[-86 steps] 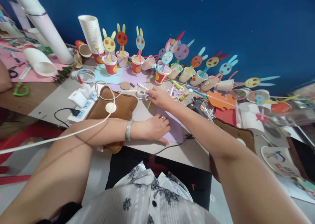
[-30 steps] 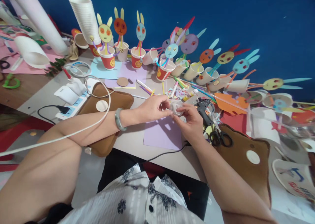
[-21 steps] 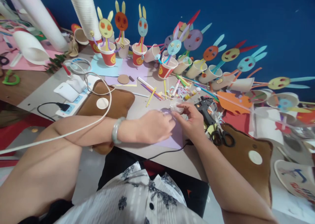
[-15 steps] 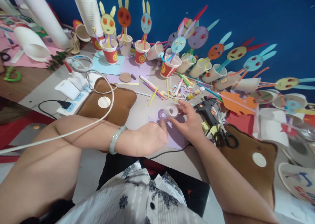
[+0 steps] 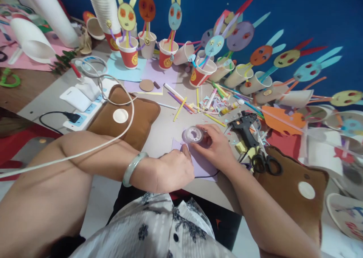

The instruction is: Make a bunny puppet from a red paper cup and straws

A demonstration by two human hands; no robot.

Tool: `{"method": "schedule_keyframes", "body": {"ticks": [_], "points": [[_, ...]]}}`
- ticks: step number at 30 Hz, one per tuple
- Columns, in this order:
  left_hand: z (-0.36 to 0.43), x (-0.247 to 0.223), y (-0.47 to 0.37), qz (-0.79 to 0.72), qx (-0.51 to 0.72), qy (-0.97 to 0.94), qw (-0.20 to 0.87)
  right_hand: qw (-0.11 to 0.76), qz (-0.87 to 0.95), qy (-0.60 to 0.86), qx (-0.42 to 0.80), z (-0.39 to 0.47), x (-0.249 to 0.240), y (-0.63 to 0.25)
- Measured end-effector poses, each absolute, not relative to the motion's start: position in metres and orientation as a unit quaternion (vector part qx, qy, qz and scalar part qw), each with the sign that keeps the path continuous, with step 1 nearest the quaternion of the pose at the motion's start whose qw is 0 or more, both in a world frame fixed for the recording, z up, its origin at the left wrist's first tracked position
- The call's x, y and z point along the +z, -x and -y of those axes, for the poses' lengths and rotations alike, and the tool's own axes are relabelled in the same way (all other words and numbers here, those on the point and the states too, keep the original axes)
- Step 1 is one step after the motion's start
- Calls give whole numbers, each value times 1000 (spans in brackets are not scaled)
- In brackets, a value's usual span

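Observation:
My right hand [image 5: 217,146] is closed on a roll of clear tape [image 5: 193,134], its thumb and fingers at the roll's right side. Just below and left of the roll is my left hand [image 5: 176,169], its fingers curled together over the left part of a purple paper sheet [image 5: 202,167]. What the left fingers pinch, if anything, is too small to make out. A black glue gun [image 5: 246,129] and black scissors [image 5: 266,164] lie right of my right hand.
Paper cups with rabbit figures [image 5: 131,53] line the back. Paper scraps [image 5: 211,101] and markers lie mid-table. Brown cushions [image 5: 141,112] flank both arms. A power strip [image 5: 85,116] and a white cable [image 5: 93,150] are at the left.
The roll of tape has been tilted and is now gripped by my right hand close above my left fingers. The view has shifted slightly, moving the cups to the right and up.

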State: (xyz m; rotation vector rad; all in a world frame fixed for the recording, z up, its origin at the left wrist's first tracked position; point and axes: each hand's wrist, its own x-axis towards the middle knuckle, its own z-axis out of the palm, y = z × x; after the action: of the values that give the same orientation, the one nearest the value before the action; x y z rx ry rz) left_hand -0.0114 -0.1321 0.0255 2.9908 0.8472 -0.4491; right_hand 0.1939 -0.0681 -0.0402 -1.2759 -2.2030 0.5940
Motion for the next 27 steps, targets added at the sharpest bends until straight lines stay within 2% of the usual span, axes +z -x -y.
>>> {"method": "schedule_keyframes", "body": {"ticks": [6, 13, 21, 27], "points": [[129, 33, 9, -274, -180, -942, 65, 245, 816, 473, 226, 70, -40, -192], [128, 22, 6, -258, -195, -944, 60, 232, 822, 470, 222, 71, -40, -192], [136, 2, 7, -289, -104, -950, 55, 220, 817, 483, 225, 71, -36, -194], [136, -6, 7, -288, -93, -951, 58, 227, 805, 496, 234, 71, -36, -194]]}}
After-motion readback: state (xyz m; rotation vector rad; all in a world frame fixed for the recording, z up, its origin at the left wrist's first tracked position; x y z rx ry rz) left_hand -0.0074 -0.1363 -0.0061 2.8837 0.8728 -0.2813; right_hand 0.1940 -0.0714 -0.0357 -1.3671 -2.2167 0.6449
